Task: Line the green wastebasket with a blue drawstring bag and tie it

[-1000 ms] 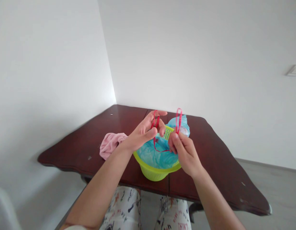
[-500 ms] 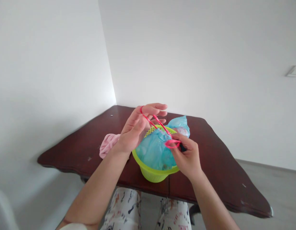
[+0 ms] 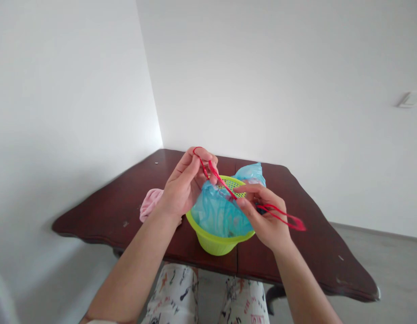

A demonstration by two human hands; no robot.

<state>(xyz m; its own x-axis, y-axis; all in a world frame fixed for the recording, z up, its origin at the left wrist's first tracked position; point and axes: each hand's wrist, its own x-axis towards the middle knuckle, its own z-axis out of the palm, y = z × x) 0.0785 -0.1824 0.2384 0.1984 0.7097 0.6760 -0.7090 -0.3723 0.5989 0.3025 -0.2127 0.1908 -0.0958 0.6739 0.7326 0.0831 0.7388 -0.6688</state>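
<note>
A translucent blue plastic bag (image 3: 217,213) with a red drawstring (image 3: 225,185) fills a yellow-green mesh basket (image 3: 217,246). The drawstring loops over the index finger of my left hand (image 3: 188,182), whose fingers are curled above the bag's gathered top. To the right of the basket, my right hand (image 3: 267,218) pinches the string between thumb and fingers. The string's free loop trails out past that hand to the right. What lies inside the bag cannot be made out.
The basket stands on a dark reddish-brown table (image 3: 316,252) with a wavy edge. Behind it sits another blue bag (image 3: 251,173). A pink cloth (image 3: 150,203) lies to the left, partly behind my left forearm. White walls meet behind the table.
My left fingers have curled in from being stretched out. My right hand has shifted slightly right, and the string's loop now hangs out on its far side.
</note>
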